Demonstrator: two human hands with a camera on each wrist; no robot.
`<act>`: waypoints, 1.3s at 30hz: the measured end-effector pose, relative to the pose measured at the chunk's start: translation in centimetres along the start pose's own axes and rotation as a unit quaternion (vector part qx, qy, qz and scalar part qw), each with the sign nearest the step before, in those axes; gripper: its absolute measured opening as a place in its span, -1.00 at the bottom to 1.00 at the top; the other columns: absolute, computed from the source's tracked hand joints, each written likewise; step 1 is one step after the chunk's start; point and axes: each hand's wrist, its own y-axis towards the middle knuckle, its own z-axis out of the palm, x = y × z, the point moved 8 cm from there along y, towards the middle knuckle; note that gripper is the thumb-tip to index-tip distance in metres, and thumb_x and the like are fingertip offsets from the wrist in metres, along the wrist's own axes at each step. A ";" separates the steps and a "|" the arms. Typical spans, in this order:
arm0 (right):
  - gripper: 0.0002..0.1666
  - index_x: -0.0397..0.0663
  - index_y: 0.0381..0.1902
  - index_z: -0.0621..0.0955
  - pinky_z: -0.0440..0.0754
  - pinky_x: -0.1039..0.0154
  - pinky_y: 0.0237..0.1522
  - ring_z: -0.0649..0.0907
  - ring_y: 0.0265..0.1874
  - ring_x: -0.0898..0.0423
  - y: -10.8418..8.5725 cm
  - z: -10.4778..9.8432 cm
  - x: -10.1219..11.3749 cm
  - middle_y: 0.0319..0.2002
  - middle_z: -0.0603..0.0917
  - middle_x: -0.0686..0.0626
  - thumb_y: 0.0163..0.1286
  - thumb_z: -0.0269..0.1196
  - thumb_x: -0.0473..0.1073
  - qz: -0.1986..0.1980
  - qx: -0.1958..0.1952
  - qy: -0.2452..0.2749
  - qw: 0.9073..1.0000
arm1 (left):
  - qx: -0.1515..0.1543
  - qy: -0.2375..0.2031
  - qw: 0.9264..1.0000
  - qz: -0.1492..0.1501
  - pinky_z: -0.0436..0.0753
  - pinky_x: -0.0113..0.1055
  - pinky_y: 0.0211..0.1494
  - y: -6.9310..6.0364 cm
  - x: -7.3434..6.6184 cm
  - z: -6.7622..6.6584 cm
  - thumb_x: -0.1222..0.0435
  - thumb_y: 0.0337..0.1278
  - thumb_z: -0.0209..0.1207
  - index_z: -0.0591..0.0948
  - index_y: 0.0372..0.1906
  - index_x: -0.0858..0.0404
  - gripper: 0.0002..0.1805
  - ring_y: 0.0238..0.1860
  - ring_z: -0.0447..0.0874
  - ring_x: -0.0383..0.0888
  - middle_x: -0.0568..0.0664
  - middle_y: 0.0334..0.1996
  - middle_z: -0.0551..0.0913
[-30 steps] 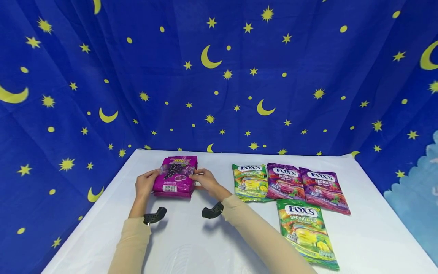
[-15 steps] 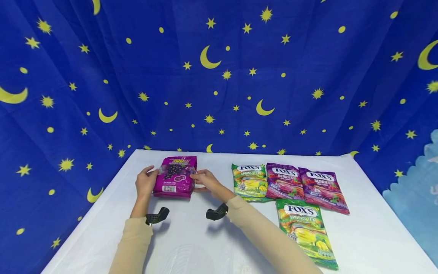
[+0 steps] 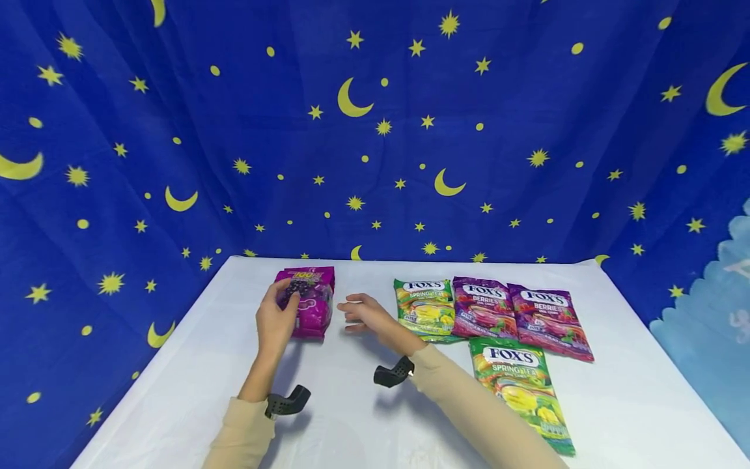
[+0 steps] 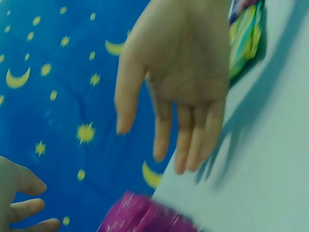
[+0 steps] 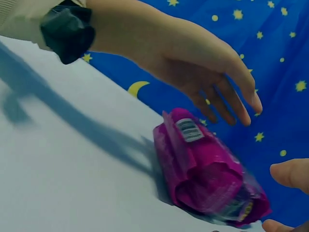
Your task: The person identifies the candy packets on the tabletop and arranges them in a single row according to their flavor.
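Observation:
A purple candy bag (image 3: 316, 306) with a grape picture lies at the table's back left; a second purple edge shows along its top and bottom. Over its left part hovers my left hand (image 3: 277, 320), fingers relaxed. The right wrist view shows that left hand (image 5: 178, 53) in the air above the purple bag (image 5: 203, 164), apart from it. Just right of the bag is my right hand (image 3: 375, 320), also off the table and holding nothing. Its fingers hang nearly straight in the left wrist view, where this right hand (image 4: 183, 63) shows its palm.
Two green Fox's Spring Tea bags (image 3: 424, 309) (image 3: 521, 394) and two purple Fox's Berries bags (image 3: 485, 309) (image 3: 551, 320) lie on the right of the white table (image 3: 351, 417). A blue star-patterned cloth (image 3: 375, 163) hangs behind.
My hands have let go of the purple bag's sides. The left hand has moved right, over the bag; the right hand has drawn back to the right. The bags stay in place.

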 end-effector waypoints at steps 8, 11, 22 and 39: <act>-0.19 -0.26 0.39 0.24 0.48 -0.06 0.16 0.49 0.17 -0.26 -2.8 -3.5 0.8 0.25 0.43 -0.29 0.33 0.25 0.00 -0.020 -0.005 -0.010 1.000 | 0.079 -0.091 0.993 0.002 0.51 -0.12 0.17 -2.3 -1.7 3.8 0.43 0.27 0.14 0.49 0.17 0.41 -0.62 0.09 0.56 0.11 0.27 0.06 0.59; -0.19 -0.29 0.38 0.24 0.53 -0.04 0.13 0.47 0.18 -0.26 -3.3 -4.7 1.2 0.26 0.40 -0.30 0.33 0.26 -0.01 -0.022 -0.013 -0.003 1.000 | 0.087 -0.110 0.990 -0.001 0.54 -0.14 0.15 -2.6 -2.0 4.6 0.47 0.25 0.12 0.50 0.15 0.44 -0.63 0.05 0.59 0.11 0.27 0.02 0.61; -0.27 -0.29 0.41 0.21 0.51 -0.01 0.15 0.39 0.24 -0.27 -6.3 -8.9 2.1 0.29 0.33 -0.37 0.42 0.18 -0.10 -0.007 -0.021 0.022 1.000 | 0.150 -0.146 0.977 -0.027 0.61 -0.10 0.05 -4.2 -2.8 7.9 0.42 0.28 0.11 0.47 0.19 0.42 -0.61 0.03 0.61 0.13 0.28 0.00 0.62; -0.21 -0.32 0.47 0.04 0.46 0.00 0.21 0.33 0.29 -0.28 -11.8 -18.6 2.4 0.36 0.21 -0.41 0.50 0.09 -0.07 -0.008 -0.089 -0.051 0.995 | 0.262 -0.173 0.947 -0.059 0.69 -0.07 -0.13 -6.5 -5.0 15.0 0.37 0.25 0.12 0.43 0.24 0.40 -0.54 -0.06 0.65 0.12 0.29 0.00 0.60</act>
